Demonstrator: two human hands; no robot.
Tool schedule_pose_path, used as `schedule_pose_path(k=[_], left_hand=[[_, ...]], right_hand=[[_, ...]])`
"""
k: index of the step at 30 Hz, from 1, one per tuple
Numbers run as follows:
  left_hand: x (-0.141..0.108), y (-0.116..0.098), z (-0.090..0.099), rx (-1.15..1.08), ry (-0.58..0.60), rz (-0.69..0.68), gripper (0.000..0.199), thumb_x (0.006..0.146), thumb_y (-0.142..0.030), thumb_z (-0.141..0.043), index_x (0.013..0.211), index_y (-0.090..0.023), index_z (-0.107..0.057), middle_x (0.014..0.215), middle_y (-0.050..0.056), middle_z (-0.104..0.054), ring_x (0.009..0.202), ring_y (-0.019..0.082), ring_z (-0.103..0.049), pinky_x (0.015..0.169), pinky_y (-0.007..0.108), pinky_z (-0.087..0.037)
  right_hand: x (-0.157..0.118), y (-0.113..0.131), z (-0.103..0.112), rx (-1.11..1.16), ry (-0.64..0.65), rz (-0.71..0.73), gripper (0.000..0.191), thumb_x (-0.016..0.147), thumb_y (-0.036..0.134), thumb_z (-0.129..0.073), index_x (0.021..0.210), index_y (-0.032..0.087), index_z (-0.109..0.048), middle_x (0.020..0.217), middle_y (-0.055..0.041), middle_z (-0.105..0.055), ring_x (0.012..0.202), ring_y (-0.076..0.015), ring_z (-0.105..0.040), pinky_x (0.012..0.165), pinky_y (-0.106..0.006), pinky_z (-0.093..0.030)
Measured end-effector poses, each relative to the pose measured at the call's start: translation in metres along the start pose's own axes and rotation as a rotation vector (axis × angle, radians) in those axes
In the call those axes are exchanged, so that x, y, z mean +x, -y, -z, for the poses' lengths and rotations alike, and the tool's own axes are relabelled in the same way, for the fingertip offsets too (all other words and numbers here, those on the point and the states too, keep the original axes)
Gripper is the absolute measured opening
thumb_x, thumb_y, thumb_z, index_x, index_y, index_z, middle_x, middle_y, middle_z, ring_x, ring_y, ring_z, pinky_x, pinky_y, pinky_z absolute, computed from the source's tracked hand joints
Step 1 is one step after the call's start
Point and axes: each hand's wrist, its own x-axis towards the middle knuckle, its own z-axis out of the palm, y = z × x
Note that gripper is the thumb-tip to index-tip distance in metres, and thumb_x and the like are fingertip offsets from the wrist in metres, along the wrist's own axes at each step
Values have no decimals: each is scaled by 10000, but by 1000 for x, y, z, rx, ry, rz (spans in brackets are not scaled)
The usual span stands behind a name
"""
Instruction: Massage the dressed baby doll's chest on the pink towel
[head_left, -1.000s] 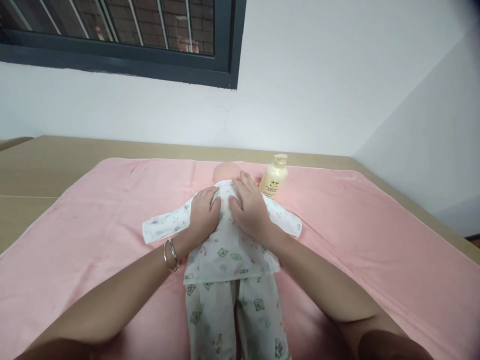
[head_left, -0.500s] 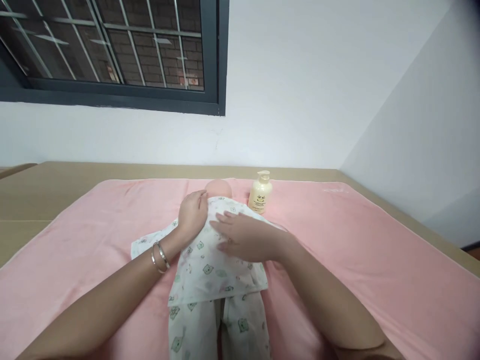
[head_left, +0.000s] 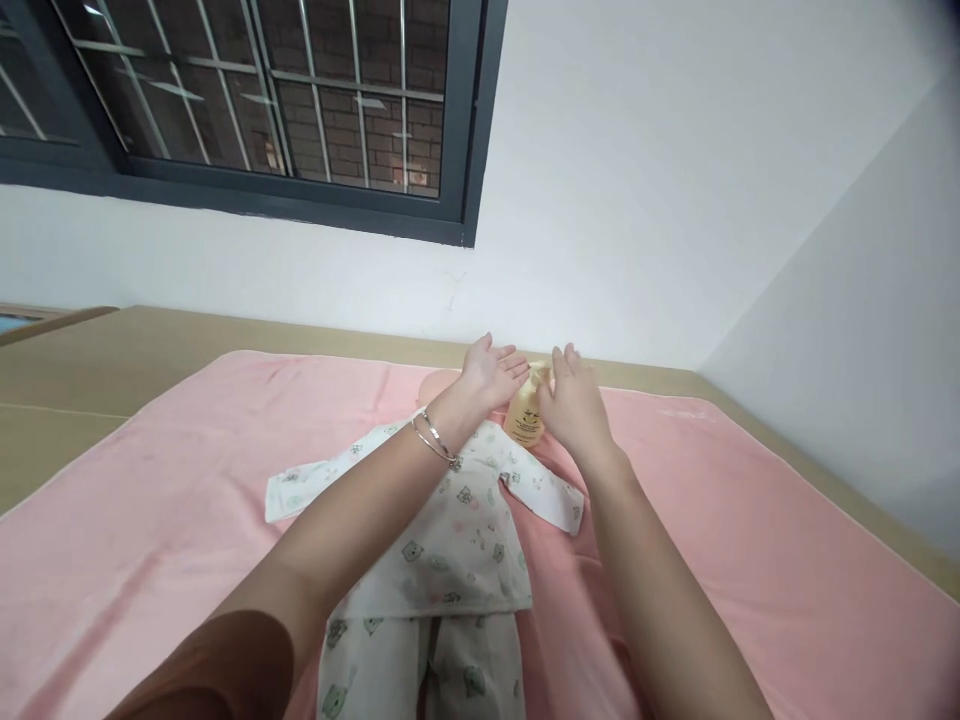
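Observation:
A pale yellow pump bottle [head_left: 525, 418] stands on the pink cloth, just beyond the doll's right-hand sleeve. My left hand [head_left: 493, 374] is palm up beside the bottle's top, its fingers stretched toward the pump. On the other side, my right hand [head_left: 576, 405] is raised against the bottle's right edge with fingers extended; whether it touches the pump, I cannot tell. Below my left arm lies a doll in a white printed top [head_left: 480, 520] and matching trousers [head_left: 480, 660]. Most of the doll's round head [head_left: 433, 388] is hidden behind my left forearm and hand.
The pink cloth [head_left: 720, 520] covers much of a wooden surface [head_left: 172, 345]. Behind it rises a white wall [head_left: 600, 200], with a dark-framed barred window [head_left: 465, 150] at upper left. Another wall closes in on the right.
Both hands have left the doll's top and moved forward and right to the pump bottle. My left palm has turned up. The view has tilted and shifted slightly.

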Motion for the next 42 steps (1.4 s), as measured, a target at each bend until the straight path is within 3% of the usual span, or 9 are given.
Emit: schedule_pose_path(k=[2,5,9,13,19,28,32,36,42], left_hand=[[-2,-1,1,-38,32,20,678,999,-472,-293,1543,-68,-323,1595,234,-365,1461,233,-438,1142,313,-447],[-4,-3,2,-61,55,48,668,995,-455,-307,1551,-85,-312,1604,221,-357,1465,245,-432,1113,338,-483],[-5,-4,3,-53,51,84,672,985,-449,-315,1548,-83,-315,1589,225,-376,1469,259,-427,1069,353,-526],[-14,-6,4,-24,46,65,686,980,-473,-308,1519,-53,-362,1565,247,-406,1460,264,-441,1052,331,-537],[-54,-20,24,17,1,1,639,967,-428,-335,1480,-60,-434,1557,212,-443,1459,238,-443,1127,295,-468],[-116,-52,58,-56,0,-117,628,936,-320,-364,1518,-86,-376,1480,192,-536,1372,243,-547,1095,334,-513],[-131,-60,56,65,10,-190,581,936,-323,-347,1484,-158,-441,1415,161,-590,1378,272,-536,1126,431,-487],[-149,-59,49,186,5,-217,542,959,-366,-305,1426,-180,-505,1396,134,-594,1410,279,-500,1143,449,-463],[-170,-49,40,222,33,-111,520,957,-351,-307,1395,-181,-532,1379,145,-604,1424,331,-478,1128,518,-455]], right_hand=[[0,3,-6,-14,40,88,599,945,165,-324,1502,-53,-360,1598,-257,-345,1522,-341,-285,1228,-554,-270],[-2,7,-13,-52,66,99,599,911,136,-339,1478,-45,-398,1575,-234,-399,1504,-339,-320,1236,-556,-249],[-4,9,-23,-87,27,71,595,898,149,-382,1467,-21,-418,1549,-226,-443,1470,-332,-368,1229,-543,-257],[-9,17,-37,-116,-61,25,608,912,171,-411,1477,-49,-372,1548,-283,-402,1484,-360,-322,1203,-538,-291],[-9,30,-44,-137,-101,9,657,879,189,-459,1470,-63,-322,1550,-328,-349,1491,-395,-273,1186,-555,-296],[-14,26,-40,-89,-12,-79,743,872,267,-488,1533,22,-255,1621,-241,-264,1541,-359,-181,1196,-499,-345],[-18,28,-36,-88,16,-92,768,875,286,-496,1561,80,-219,1650,-222,-205,1557,-353,-140,1150,-516,-410],[-19,29,-30,-85,48,-111,782,885,312,-514,1577,105,-212,1671,-212,-152,1564,-354,-113,1142,-531,-420],[-16,19,-27,-7,69,-74,710,910,292,-503,1561,105,-291,1661,-214,-195,1558,-362,-147,1177,-548,-363]])
